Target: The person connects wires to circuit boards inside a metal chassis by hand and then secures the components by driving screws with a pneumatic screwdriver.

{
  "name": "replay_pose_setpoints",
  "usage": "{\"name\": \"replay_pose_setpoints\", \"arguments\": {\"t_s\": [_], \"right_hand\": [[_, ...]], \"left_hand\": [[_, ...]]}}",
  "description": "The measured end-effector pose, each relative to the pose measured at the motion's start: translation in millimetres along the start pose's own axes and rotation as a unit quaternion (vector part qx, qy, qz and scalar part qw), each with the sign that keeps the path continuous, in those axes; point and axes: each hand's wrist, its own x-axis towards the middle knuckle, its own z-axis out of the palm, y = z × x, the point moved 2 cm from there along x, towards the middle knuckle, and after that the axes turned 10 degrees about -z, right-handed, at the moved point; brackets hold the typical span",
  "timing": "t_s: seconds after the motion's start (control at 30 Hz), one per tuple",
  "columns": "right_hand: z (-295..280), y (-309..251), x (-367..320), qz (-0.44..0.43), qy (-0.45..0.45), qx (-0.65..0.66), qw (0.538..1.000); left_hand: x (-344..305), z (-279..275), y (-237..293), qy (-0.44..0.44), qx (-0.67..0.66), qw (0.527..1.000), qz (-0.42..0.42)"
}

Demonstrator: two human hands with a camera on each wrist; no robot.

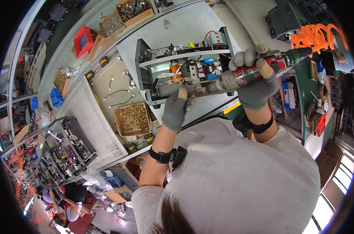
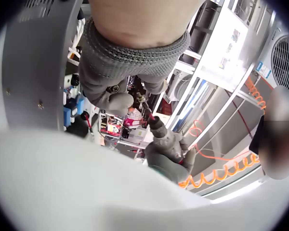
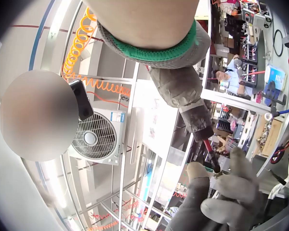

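My right hand (image 1: 259,84), in a grey glove, grips a taped, red-bodied air screwdriver (image 1: 221,82) lying across the front of a grey metal case (image 1: 143,52). Its bit (image 3: 208,150) points at the left hand. By the case's lower left corner, my gloved left hand (image 1: 176,111) has its fingers curled around small brass-coloured screws (image 2: 115,89), with one screw (image 3: 218,173) at the bit's tip. Inside the case sit a copper coil (image 1: 176,72) and blue components (image 1: 211,67). The right fingers are partly hidden behind the tool in the left wrist view.
An orange coiled air hose (image 1: 317,36) runs from the tool's rear. Left of the case stand a box of brass screws (image 1: 118,117) and loose cables (image 1: 116,93). Further bins, including a red one (image 1: 76,48), line the far side. More cases (image 1: 63,148) stand at left.
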Motion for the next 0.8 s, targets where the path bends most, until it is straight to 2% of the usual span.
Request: {"name": "replay_pose_setpoints", "arguments": {"t_s": [0.03,0.07,0.1,0.13,0.17,0.2,0.27,0.3,0.37,0.47,0.5,0.6,0.63,0.7,0.73,0.8], "right_hand": [[-2.0,-1.1,1.8,0.000,0.001,0.000,1.000],[-3.9,-2.6,2.7,-0.004,0.010,-0.002,1.000],[-5.8,-4.7,3.6,-0.008,0.020,-0.005,1.000],[-6.9,-6.2,4.9,-0.008,0.012,-0.004,1.000],[-9.7,-6.5,5.9,-0.008,0.013,-0.005,1.000],[-12.7,-6.6,7.2,-0.017,0.011,-0.017,1.000],[-15.1,-6.9,8.7,-0.027,0.009,-0.031,0.999],[-15.2,-7.2,9.0,-0.032,0.013,-0.031,0.999],[-16.9,-7.3,9.8,-0.037,0.017,-0.032,0.999],[-22.9,-6.6,8.8,-0.046,0.021,-0.043,0.998],[-24.8,-5.3,9.1,-0.043,0.019,-0.043,0.998],[-30.5,1.4,11.9,-0.046,0.028,-0.055,0.997],[-32.2,5.0,12.8,-0.052,0.039,-0.067,0.996],[-36.5,14.2,14.1,-0.053,0.049,-0.056,0.996],[-40.4,19.3,13.8,-0.053,0.047,-0.072,0.995],[-44.3,28.3,11.3,-0.058,0.045,-0.090,0.993]], "left_hand": [[4.8,-13.7,-3.0,0.046,0.113,0.992,0.034],[17.1,-30.6,-11.2,0.143,0.265,0.947,0.111],[16.2,-26.8,-5.9,0.141,0.266,0.947,0.110],[11.1,-19.7,5.7,0.212,0.388,0.881,0.167],[8.4,-14.3,13.0,0.277,0.499,0.791,0.221],[11.5,-11.3,12.7,0.276,0.499,0.792,0.220],[18.8,-2.0,11.7,0.306,0.536,0.750,0.240],[23.8,-0.5,9.6,0.305,0.535,0.751,0.239],[33.0,0.8,7.2,0.350,0.538,0.704,0.305],[44.4,3.3,10.3,0.361,0.565,0.684,0.286],[49.9,0.9,11.6,0.358,0.566,0.686,0.285],[66.6,-9.8,25.8,0.219,0.603,0.748,0.170],[68.7,-10.6,33.5,0.219,0.603,0.748,0.170],[77.1,-9.9,39.0,0.141,0.704,0.689,0.101],[81.0,-8.2,39.8,0.141,0.704,0.689,0.100],[87.0,0.6,34.8,0.062,0.828,0.552,0.068]]}}
